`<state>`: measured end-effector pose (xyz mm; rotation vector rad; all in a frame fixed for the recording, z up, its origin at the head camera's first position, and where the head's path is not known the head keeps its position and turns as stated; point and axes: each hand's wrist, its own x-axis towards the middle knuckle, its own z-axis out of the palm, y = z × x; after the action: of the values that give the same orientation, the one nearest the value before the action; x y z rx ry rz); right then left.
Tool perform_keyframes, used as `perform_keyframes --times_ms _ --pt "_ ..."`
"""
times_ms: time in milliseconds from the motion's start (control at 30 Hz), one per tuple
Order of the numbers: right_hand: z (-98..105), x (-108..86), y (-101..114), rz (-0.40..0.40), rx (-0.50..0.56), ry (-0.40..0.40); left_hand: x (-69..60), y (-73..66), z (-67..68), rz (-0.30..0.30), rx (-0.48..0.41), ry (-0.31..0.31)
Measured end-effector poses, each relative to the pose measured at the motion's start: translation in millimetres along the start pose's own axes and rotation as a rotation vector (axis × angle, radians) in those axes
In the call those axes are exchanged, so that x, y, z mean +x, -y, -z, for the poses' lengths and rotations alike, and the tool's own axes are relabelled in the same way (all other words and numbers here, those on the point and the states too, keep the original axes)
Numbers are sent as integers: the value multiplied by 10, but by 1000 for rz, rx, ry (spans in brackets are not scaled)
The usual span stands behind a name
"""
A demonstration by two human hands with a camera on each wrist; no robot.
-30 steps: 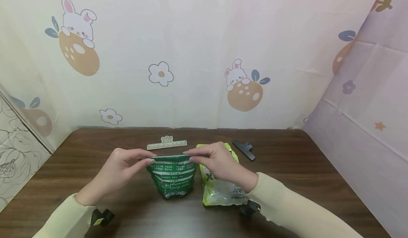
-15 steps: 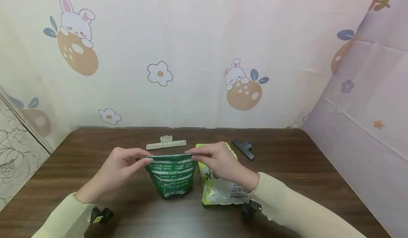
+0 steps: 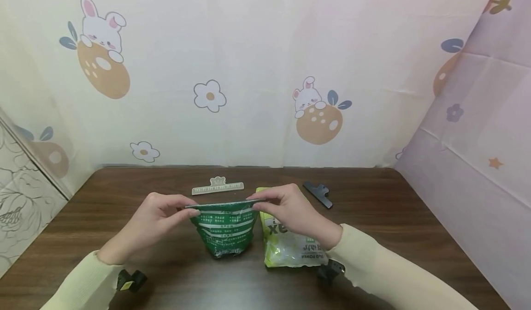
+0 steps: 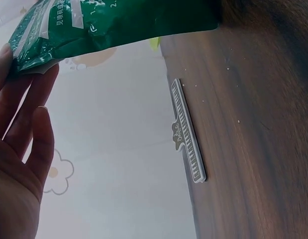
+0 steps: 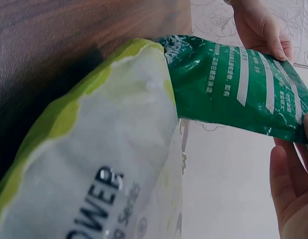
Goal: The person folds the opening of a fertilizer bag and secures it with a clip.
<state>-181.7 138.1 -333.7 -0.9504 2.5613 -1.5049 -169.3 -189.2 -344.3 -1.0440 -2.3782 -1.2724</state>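
A green plastic bag [image 3: 226, 230] with white stripes and printing stands upright on the table, its top edge stretched flat between both hands. My left hand [image 3: 155, 222] pinches the left end of that edge between thumb and fingers. At the opposite end, my right hand [image 3: 290, 208] pinches the top edge the same way. In the right wrist view the green bag [image 5: 228, 84] shows both hands at its top. A yellow-green and white bag [image 3: 290, 250] lies on the table below my right forearm, partly covered by that hand.
Behind the green bag lies a pale sealing clip [image 3: 217, 188] with a ruler-like bar. A dark sealing clip [image 3: 318, 194] rests at the back right. The brown wooden table [image 3: 124, 181] meets a printed curtain [image 3: 249, 125] at its far edge.
My right hand has shifted slightly right along the green bag's top edge. Both hands still pinch the bag, and the clips have stayed in place.
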Motion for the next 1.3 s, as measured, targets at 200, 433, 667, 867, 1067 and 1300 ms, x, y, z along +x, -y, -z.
perform_keyframes --times_ms 200,433,667,867,1067,1300 --pt "8 -22 11 27 2 -8 9 -4 4 11 -8 12" --pt "-20 -38 4 87 -30 -44 4 106 83 141 -168 157" --pt "-43 -34 -11 116 -50 -61 19 286 182 194 -276 151" --pt "-45 -30 -11 124 -85 -76 115 377 123 372 -136 143" --pt "-49 -30 1 120 -69 -75 218 473 46 479 178 108" --pt "-65 -40 -13 112 -60 -81 321 589 -37 544 344 85"
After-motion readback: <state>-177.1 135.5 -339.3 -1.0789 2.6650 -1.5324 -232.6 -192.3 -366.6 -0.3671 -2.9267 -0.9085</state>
